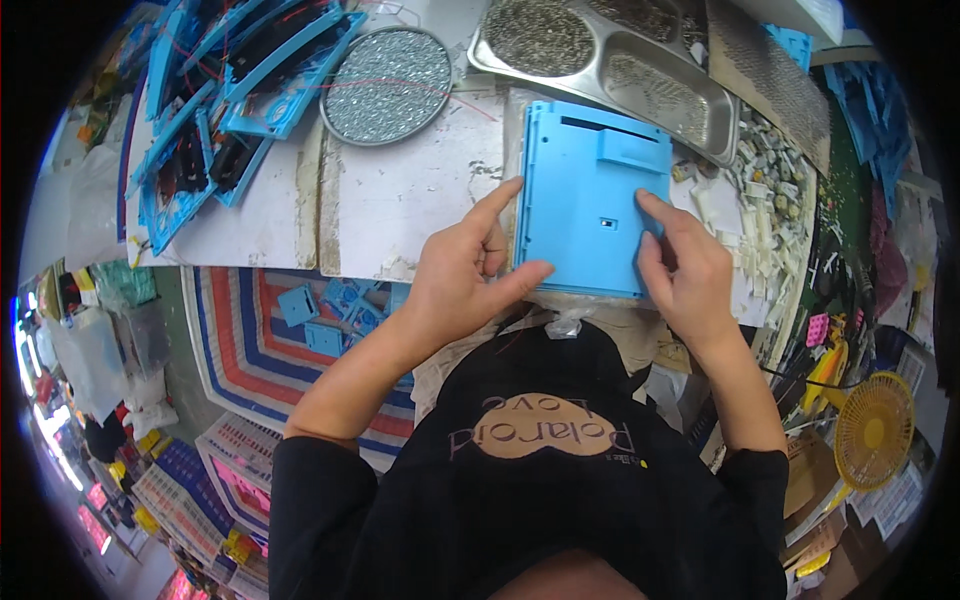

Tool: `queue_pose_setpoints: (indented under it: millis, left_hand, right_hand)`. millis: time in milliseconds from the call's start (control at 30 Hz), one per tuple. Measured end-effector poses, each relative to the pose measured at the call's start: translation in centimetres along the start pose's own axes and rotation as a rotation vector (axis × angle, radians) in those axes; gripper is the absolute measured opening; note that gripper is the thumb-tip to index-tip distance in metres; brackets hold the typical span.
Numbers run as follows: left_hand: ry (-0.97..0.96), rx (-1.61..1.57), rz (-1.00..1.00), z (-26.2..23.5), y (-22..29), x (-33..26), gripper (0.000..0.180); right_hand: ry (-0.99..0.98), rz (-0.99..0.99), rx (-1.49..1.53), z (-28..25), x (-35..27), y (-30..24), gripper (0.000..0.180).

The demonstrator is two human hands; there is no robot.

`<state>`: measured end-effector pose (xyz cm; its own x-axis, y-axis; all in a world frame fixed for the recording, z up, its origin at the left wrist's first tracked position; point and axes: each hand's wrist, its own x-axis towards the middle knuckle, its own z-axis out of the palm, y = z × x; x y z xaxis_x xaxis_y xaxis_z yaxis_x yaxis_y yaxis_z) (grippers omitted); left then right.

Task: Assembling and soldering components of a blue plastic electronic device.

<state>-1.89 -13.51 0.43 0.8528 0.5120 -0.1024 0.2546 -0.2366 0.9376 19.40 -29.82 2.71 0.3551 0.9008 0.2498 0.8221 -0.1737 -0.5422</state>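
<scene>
A light blue plastic casing (580, 200), flat and roughly square, lies at the table's near edge in front of me. It has a dark slot along its far side, a raised tab and a small switch-like opening. My left hand (460, 265) is at its left side, index finger stretched along that edge and thumb reaching to the near left corner. On the right edge, my right hand (692, 265) rests thumb and index fingertips on the top face, set apart; its other fingers curl beside the casing. Whatever is under the casing is hidden.
A round tray of small silvery screws (388, 85) and a divided metal tray (660, 95) stand beyond. Blue casings with red wires (240, 90) pile up far left. Small whitish parts (755, 215) lie right. Below left, a striped lined bin (265, 330) holds blue pieces.
</scene>
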Motion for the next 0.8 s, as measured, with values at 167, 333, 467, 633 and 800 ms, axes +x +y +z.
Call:
queue_pose_setpoints:
  millis: [167,333,467,633,800]
  left_hand:
    - [0.106,-0.352,-0.112,1.9,0.1,0.4,0.062]
    - [0.133,-0.376,-0.147,2.3,0.9,-0.2,0.047]
    - [0.145,-0.504,-0.251,2.4,0.8,-0.2,0.025]
    - [0.110,-0.436,-0.325,2.0,1.5,0.7,0.013]
    - [0.235,-0.280,-0.215,3.0,0.9,-0.1,0.018]
  right_hand:
    - [-0.003,-0.022,0.048,0.0,-0.2,0.9,0.042]
    - [-0.032,-0.111,0.045,-0.1,0.1,1.9,0.043]
    - [-0.019,-0.037,0.167,0.2,-0.3,2.1,0.042]
    - [0.039,-0.041,0.205,0.6,-0.2,2.4,0.039]
    - [-0.033,-0.108,0.034,0.3,0.0,2.4,0.043]
